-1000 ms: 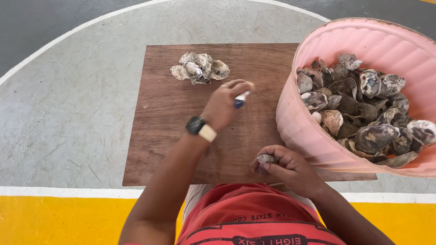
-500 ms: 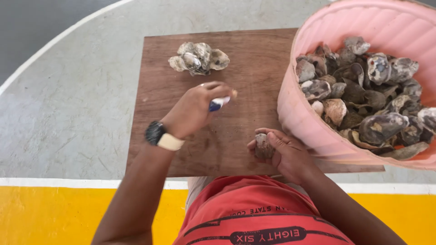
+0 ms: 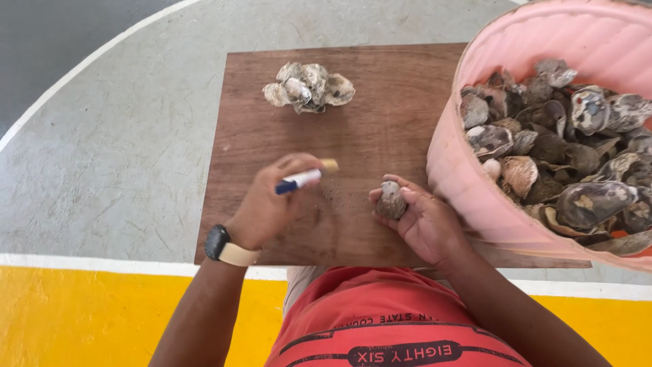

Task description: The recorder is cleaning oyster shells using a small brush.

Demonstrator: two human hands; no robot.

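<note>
the right hand (image 3: 424, 217) closes its fingers around a small grey-brown rough oyster shell (image 3: 392, 199), pinning it upright against the brown rectangular wooden board (image 3: 380, 122) near the board's front edge, so the shell is braced on a firm surface rather than held in the air; the left hand (image 3: 272, 204) is clenched on a short tool with a blue and white handle and a pale tip (image 3: 302, 179), the tip pointing across toward the shell but apart from it, with a bare strip of board speckled with small crumbs lying between the two hands; a dark wristwatch with a cream strap (image 3: 227, 248) sits on the left wrist; at the far side of the board, well apart from both hands, lies a small pile of opened pale grey shells (image 3: 309, 88), kept out of the working area; just to the right of the held shell stands a large pink round plastic tub (image 3: 475, 197) full of dark unopened shells, its wall overlapping the board's right edge and crowding the right forearm; the board rests on a grey concrete floor (image 3: 122, 149) with white painted lines and a yellow band close to the person's red shirt (image 3: 380, 326)
</note>
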